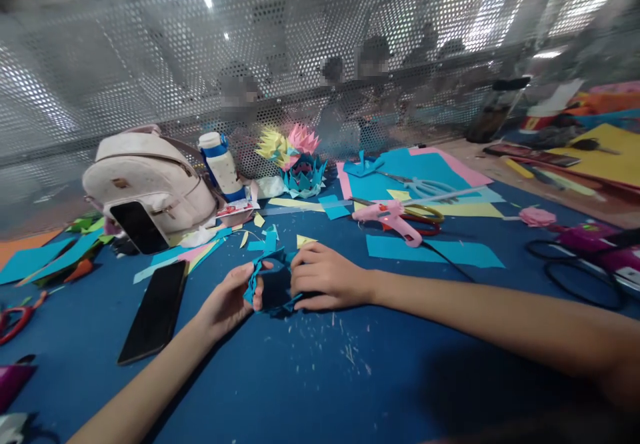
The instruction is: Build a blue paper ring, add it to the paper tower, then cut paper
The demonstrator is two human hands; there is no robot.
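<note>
Both hands [236, 292] on a folded blue paper ring [280, 259]

The left hand is closed on the ring's left edge, thumb and fingers pinching it just above the blue tabletop [320, 391]. The right hand [333, 277] curls its fingers against the right edge; its thumb is hidden, so I cannot tell whether it grips. Beyond lie a pink glue gun [383, 215] and paper flowers [305, 176]. The backpack [145, 171] carries a small metal plate [120, 182], its lettering too small to read. At far right, a red cup [534, 121] bears a yellow mark, too blurred to identify.
</note>
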